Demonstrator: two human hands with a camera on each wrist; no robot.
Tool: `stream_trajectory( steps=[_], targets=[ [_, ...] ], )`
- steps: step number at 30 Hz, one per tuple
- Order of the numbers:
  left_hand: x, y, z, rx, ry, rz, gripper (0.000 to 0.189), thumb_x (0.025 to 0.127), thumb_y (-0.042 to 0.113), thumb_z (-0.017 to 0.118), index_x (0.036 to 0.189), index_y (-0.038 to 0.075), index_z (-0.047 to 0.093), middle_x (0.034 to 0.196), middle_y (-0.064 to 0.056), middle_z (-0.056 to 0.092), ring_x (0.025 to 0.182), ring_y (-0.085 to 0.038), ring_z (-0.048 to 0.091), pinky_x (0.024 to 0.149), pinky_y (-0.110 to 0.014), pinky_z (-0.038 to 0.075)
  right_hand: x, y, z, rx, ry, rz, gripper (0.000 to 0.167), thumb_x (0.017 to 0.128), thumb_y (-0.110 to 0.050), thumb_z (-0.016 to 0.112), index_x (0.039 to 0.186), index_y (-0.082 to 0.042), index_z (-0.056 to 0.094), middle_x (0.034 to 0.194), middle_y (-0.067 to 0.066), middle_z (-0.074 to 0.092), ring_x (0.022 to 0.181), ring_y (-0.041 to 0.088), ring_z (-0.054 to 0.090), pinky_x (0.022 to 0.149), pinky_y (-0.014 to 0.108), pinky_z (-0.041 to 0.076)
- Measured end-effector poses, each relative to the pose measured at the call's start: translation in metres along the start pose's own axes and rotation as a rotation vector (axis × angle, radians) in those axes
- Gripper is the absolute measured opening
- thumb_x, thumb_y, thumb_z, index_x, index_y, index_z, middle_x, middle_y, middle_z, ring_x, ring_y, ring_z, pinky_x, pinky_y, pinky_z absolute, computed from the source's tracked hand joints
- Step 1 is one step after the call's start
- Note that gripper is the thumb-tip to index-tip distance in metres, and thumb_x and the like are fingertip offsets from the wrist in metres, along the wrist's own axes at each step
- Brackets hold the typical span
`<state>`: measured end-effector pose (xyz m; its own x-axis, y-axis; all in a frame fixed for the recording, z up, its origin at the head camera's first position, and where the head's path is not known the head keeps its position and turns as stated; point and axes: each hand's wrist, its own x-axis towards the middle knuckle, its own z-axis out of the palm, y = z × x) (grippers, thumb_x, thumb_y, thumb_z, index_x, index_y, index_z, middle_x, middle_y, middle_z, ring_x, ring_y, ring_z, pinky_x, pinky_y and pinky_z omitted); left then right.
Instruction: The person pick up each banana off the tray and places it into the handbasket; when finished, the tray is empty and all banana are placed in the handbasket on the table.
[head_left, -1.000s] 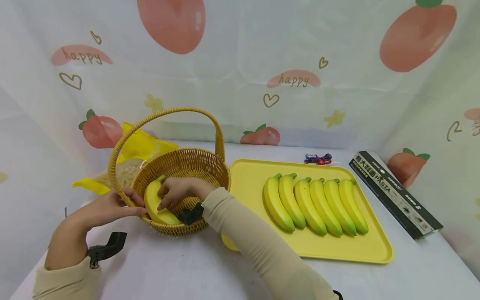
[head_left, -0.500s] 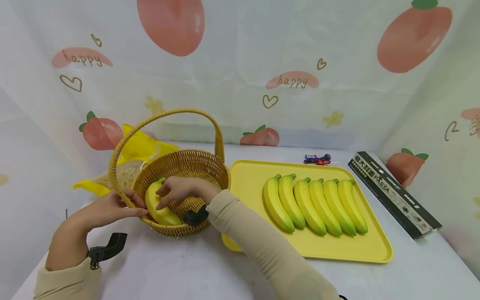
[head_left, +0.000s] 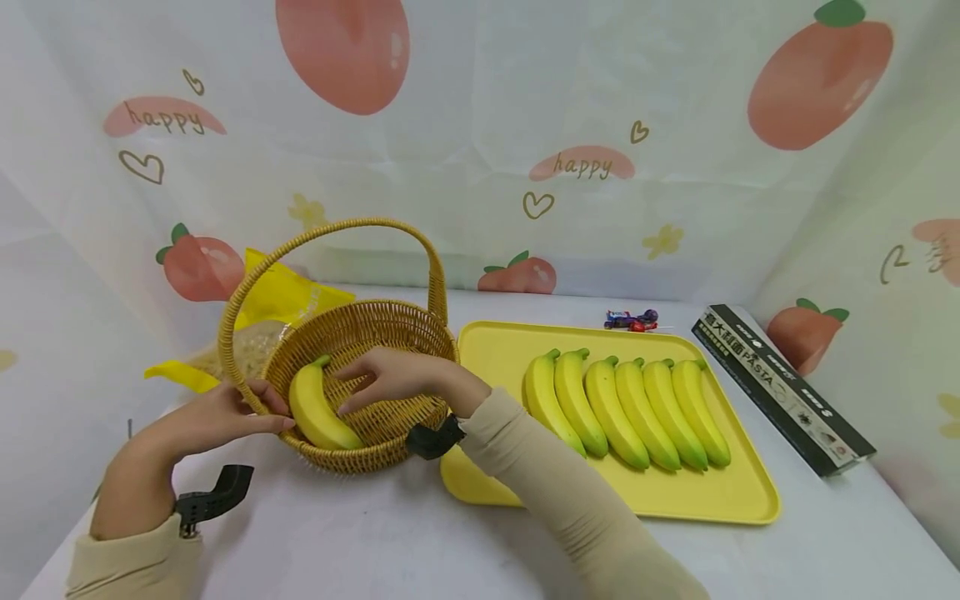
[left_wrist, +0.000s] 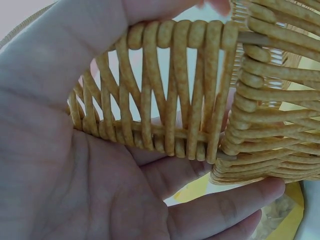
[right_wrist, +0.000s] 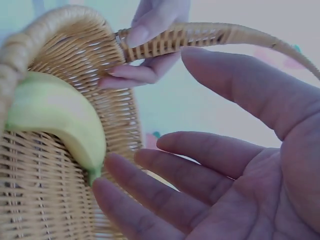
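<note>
A woven basket (head_left: 390, 321) with a tall arched handle (head_left: 330, 227) stands on the left of the table. Inside it, against the left wall, lies a single yellow banana (head_left: 318, 408), its green-tipped stem toward the back. My left hand (head_left: 217, 417) grips the foot of the handle at the basket's left rim; in the left wrist view the thumb and fingers wrap round the handle's lattice (left_wrist: 170, 90). Over the basket, just right of the banana, is my right hand (head_left: 408, 375). Its fingers (right_wrist: 150, 205) are spread and hold nothing, as the right wrist view shows.
Right of the basket, a yellow tray (head_left: 480, 350) bears several bananas (head_left: 615, 412) in a row. A black pasta box (head_left: 780, 387) lies beyond it. Wrapped candies (head_left: 632, 321) sit behind the tray, and a yellow bag (head_left: 281, 292) stands behind the basket.
My right hand has let go of the banana and drawn back to the right, leaving the banana in the basket. My left hand has stayed on the handle.
</note>
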<state>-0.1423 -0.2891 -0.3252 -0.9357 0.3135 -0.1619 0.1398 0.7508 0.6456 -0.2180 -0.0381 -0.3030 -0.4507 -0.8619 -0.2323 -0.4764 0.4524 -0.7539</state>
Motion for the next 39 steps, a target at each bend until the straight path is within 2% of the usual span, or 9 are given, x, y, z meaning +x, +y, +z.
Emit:
stream_trajectory(
  steps=[4,8,15,22,28,32,39],
  targets=[
    [0.001,-0.001,0.000,-0.005,-0.005,0.013,0.020,0.087,0.029,0.064,0.093,0.010,0.064,0.089,0.000,0.064,0.086,-0.002,0.052,0.075,-0.030,0.044,-0.018,0.007,-0.002,0.043,0.048,-0.006,0.055,0.088,-0.026,0.064,0.137,-0.010,0.046,0.144,0.000,0.044,0.123,0.013,0.052,0.094,0.017,0.044],
    [0.001,-0.001,0.000,-0.012,-0.007,0.012,0.020,0.087,0.028,0.064,0.093,0.009,0.064,0.089,0.000,0.064,0.085,-0.001,0.052,0.073,-0.027,0.044,-0.039,0.015,-0.003,0.022,0.078,-0.022,0.057,0.089,-0.028,0.063,0.140,-0.013,0.043,0.144,-0.001,0.044,0.129,0.015,0.047,0.097,0.020,0.043],
    [0.001,-0.001,0.000,-0.023,-0.013,0.007,0.021,0.087,0.028,0.064,0.094,0.008,0.064,0.089,-0.001,0.064,0.085,-0.001,0.051,0.073,-0.029,0.045,-0.075,0.034,-0.003,0.053,0.140,-0.059,0.058,0.090,-0.023,0.062,0.142,-0.010,0.039,0.147,0.002,0.040,0.132,0.017,0.042,0.107,0.029,0.036],
    [0.002,-0.001,0.000,-0.002,-0.003,0.020,0.020,0.087,0.028,0.065,0.093,0.009,0.065,0.088,0.000,0.064,0.085,-0.001,0.052,0.074,-0.028,0.045,-0.110,0.059,0.005,0.048,0.246,-0.068,0.059,0.090,-0.018,0.061,0.142,-0.003,0.036,0.149,0.011,0.036,0.134,0.023,0.039,0.109,0.040,0.033],
    [0.002,-0.002,0.000,0.000,-0.002,0.007,0.020,0.087,0.028,0.065,0.093,0.009,0.065,0.088,0.000,0.064,0.085,-0.001,0.051,0.074,-0.031,0.044,-0.136,0.080,0.017,0.067,0.381,-0.039,0.063,0.090,-0.020,0.062,0.143,-0.003,0.034,0.149,0.013,0.035,0.136,0.027,0.035,0.110,0.043,0.031],
    [0.002,-0.001,-0.001,-0.007,0.000,0.019,0.020,0.087,0.028,0.065,0.092,0.009,0.065,0.087,0.000,0.064,0.085,-0.001,0.052,0.073,-0.028,0.044,-0.150,0.094,0.027,0.073,0.489,-0.013,0.064,0.089,-0.023,0.063,0.142,-0.003,0.035,0.149,0.013,0.034,0.137,0.028,0.033,0.110,0.046,0.030],
    [0.001,0.000,-0.001,-0.024,0.004,0.018,0.020,0.086,0.028,0.065,0.090,0.009,0.065,0.086,-0.001,0.065,0.083,-0.003,0.053,0.072,-0.024,0.045,-0.167,0.112,0.035,0.100,0.666,0.008,0.056,0.087,-0.016,0.065,0.137,-0.001,0.044,0.143,0.017,0.043,0.132,0.032,0.041,0.106,0.047,0.033]
  ],
)
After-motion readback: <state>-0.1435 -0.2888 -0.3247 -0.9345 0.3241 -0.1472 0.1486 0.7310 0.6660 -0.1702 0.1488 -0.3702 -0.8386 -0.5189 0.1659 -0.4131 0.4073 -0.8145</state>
